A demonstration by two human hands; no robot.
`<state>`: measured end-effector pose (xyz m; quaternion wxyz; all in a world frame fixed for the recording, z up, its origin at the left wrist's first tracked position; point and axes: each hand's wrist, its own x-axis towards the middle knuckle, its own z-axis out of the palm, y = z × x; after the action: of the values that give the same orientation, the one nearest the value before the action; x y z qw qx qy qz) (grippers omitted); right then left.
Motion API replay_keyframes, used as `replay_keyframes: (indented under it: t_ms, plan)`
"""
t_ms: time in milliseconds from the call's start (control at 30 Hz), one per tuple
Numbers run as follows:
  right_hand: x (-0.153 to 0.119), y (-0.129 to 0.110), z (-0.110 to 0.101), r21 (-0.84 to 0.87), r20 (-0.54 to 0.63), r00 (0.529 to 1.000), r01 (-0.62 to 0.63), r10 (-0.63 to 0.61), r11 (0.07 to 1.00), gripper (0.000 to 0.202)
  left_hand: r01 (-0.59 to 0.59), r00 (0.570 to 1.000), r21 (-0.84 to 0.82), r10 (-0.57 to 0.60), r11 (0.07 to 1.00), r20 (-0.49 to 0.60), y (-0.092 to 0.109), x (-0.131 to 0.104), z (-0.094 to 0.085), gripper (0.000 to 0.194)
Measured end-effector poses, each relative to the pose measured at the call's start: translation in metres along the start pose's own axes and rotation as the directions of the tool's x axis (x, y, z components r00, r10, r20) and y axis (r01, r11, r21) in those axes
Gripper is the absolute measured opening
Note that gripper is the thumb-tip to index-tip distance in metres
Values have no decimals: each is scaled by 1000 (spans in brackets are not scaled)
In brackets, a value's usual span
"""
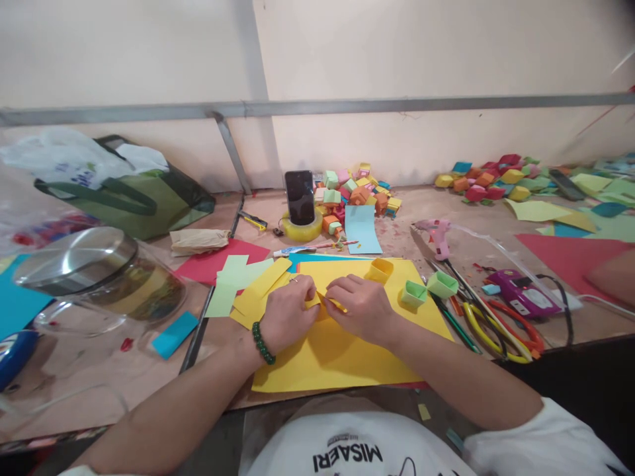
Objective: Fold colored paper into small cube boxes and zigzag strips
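Observation:
Between my two hands is a small folded piece of yellow paper [323,305], mostly covered by my fingers. My left hand [290,311], with a green bead bracelet at the wrist, pinches its left side. My right hand [362,307] is closed on its right side. Beneath them lies a large yellow paper sheet [342,363]. Just past my right hand a small yellow paper box [380,270] sits on the sheet. Two light green paper boxes [413,293] stand to its right. Left of my left hand are loose yellow paper strips [258,294] and light green strips [225,291].
A phone [300,197] leans upright on a tape roll [301,228], beside a heap of folded paper pieces [360,188]. On the right are a pink glue gun [436,238], scissors [516,330] and a purple power adapter [523,293]. A lidded glass jar [143,284] stands left.

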<state>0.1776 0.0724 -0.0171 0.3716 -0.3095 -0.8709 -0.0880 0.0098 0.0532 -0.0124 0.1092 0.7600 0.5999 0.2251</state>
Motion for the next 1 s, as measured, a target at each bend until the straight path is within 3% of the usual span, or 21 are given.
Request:
replay_keyframes:
  t_ms: [233,367,500,633,767,900,1000]
  plan:
    - [-6,1,6,64,105,994,-45,39,997,16,-28,999,-284,37,958,28,-4,2,5,18]
    - [-7,1,7,106,165,985,-66,48,992,15,-66,997,-312,72,948,7,-4,1,5,17]
    - [-4,-1,3,196,156,985,-104,73,975,11,-26,999,-326,36,945,25,-3,1,4,15]
    - [-1,-3,-3,245,198,978,-119,71,962,36,56,997,-419,-25,906,79,-5,1,5,16]
    - [-1,-3,-2,147,173,984,-72,46,986,40,54,995,-491,-7,869,97,-6,2,6,17]
    - [-4,-1,4,183,94,996,-27,10,983,56,61,991,-402,-9,914,131,-3,1,4,14]
    - [-6,1,7,255,101,995,-34,8,966,66,43,987,-326,10,944,159,-3,1,2,16]
